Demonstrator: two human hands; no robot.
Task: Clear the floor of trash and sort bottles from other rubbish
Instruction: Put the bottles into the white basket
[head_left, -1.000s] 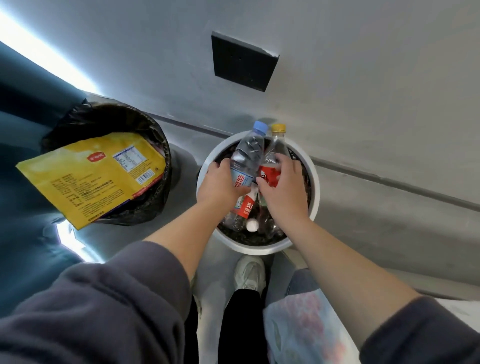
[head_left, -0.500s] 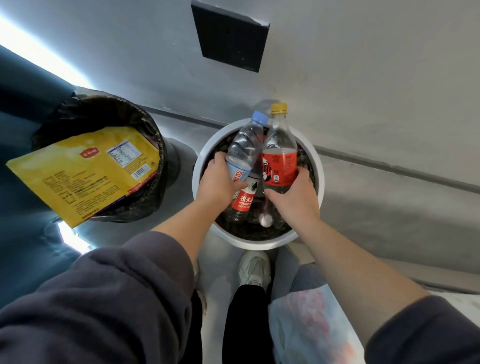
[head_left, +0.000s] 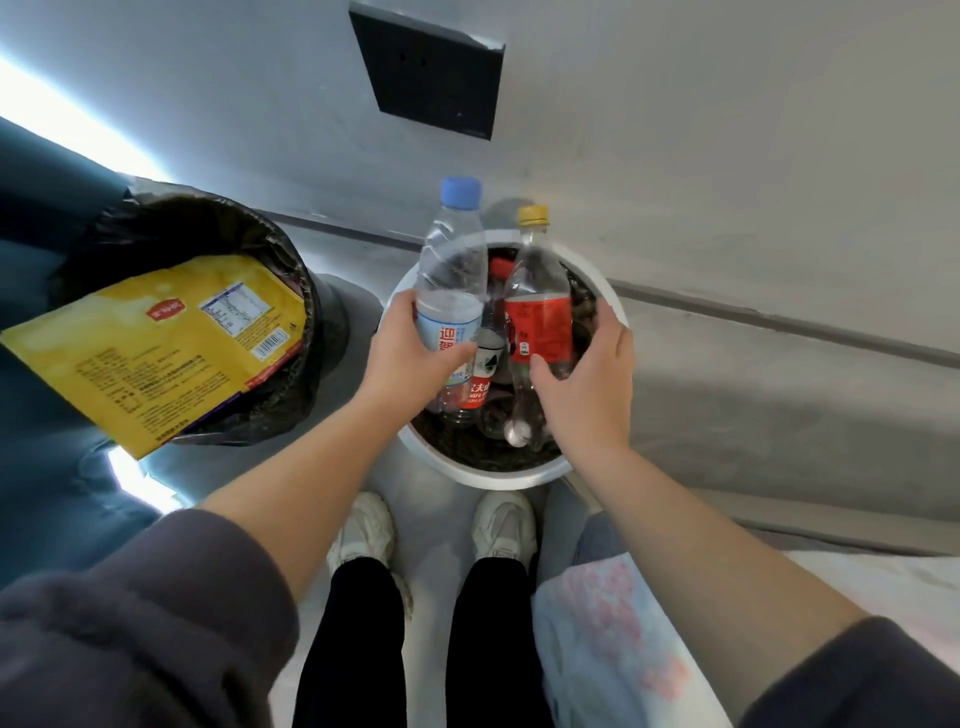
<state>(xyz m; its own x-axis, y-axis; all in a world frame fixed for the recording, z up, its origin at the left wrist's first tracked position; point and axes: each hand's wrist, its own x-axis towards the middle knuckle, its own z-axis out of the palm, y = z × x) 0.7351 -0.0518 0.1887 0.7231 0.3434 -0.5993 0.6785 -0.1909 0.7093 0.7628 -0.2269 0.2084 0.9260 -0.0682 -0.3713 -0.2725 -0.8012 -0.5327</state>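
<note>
My left hand (head_left: 405, 358) grips a clear blue-capped bottle (head_left: 449, 260) by its pale label. A clear yellow-capped bottle with a red label (head_left: 537, 317) is in my right hand (head_left: 587, 384), thumb on its front and fingers spread behind. Both bottles stand upright over the white round bin (head_left: 498, 480), their necks above its far rim. Inside the bin lie other bottles, one with a red and white label (head_left: 480, 384). To the left, a black-bagged bin (head_left: 171, 218) has a large yellow snack packet (head_left: 156, 343) lying across its mouth.
A grey wall with a black square panel (head_left: 431, 67) rises just behind both bins. My white shoes (head_left: 363, 535) stand right before the white bin. A pale printed plastic bag (head_left: 613, 649) hangs at my right side.
Both bottles now reach higher above the white bin's rim than a second ago. The view has pulled back, and my shoes and legs have come into sight.
</note>
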